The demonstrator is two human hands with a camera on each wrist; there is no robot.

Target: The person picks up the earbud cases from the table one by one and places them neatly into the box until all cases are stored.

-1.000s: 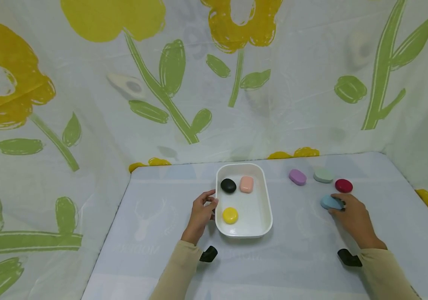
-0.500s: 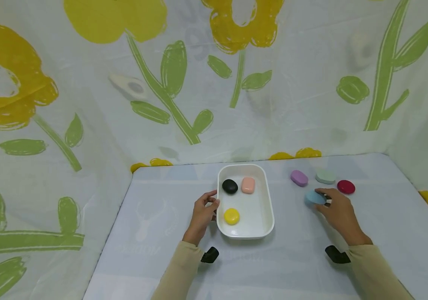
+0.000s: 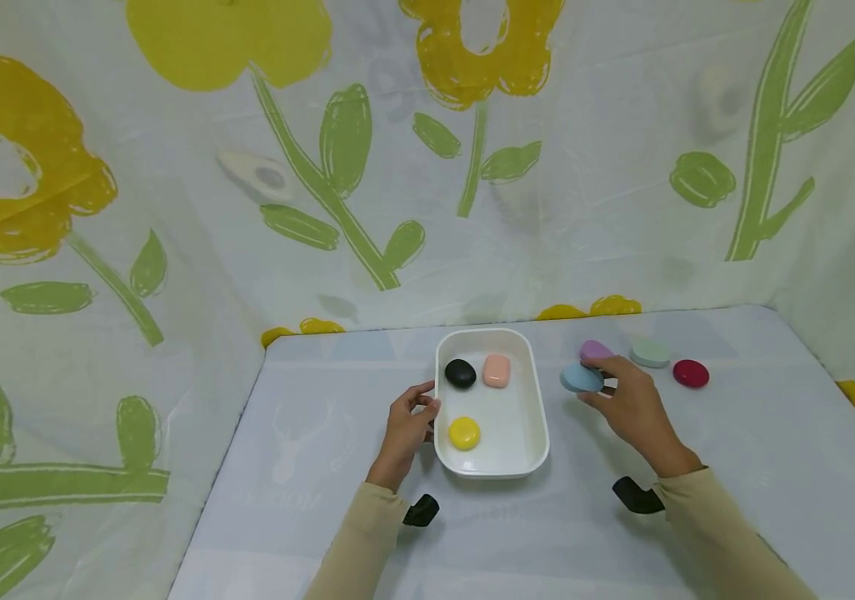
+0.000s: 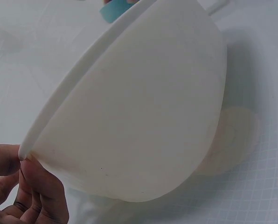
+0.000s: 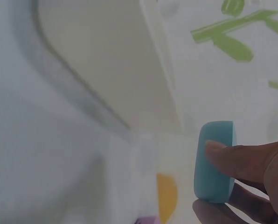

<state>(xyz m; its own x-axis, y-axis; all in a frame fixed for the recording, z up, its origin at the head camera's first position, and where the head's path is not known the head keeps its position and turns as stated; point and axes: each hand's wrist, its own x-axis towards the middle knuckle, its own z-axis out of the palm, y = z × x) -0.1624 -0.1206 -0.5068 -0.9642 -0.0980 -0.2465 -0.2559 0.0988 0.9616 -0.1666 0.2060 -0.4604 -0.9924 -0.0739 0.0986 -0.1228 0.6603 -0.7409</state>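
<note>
A white rectangular tray point(image 3: 513, 417) stands on the table, its left rim pinched between the thumb and fingers of my left hand point(image 3: 407, 425). In the left wrist view the thumb point(image 4: 43, 182) lies against the tray's outer wall. Inside sit a black oval soap point(image 3: 461, 373), a pink soap point(image 3: 497, 371) and a round yellow soap point(image 3: 464, 433). My right hand point(image 3: 633, 408) pinches a light blue oval soap point(image 3: 580, 378) above the table, right of the tray. The right wrist view shows the blue soap point(image 5: 213, 163) between thumb and fingers.
Behind the right hand lie a purple soap point(image 3: 596, 350), partly hidden, a pale green soap point(image 3: 650, 352) and a red soap point(image 3: 691, 373). A flower-printed curtain point(image 3: 592, 217) hangs behind the table point(image 3: 292, 533). Black wrist mounts point(image 3: 637, 496) stick out near both sleeves.
My right hand has carried the blue soap left, from near the red soap toward the tray, and it now covers part of the purple soap. The left hand stays on the tray's rim.
</note>
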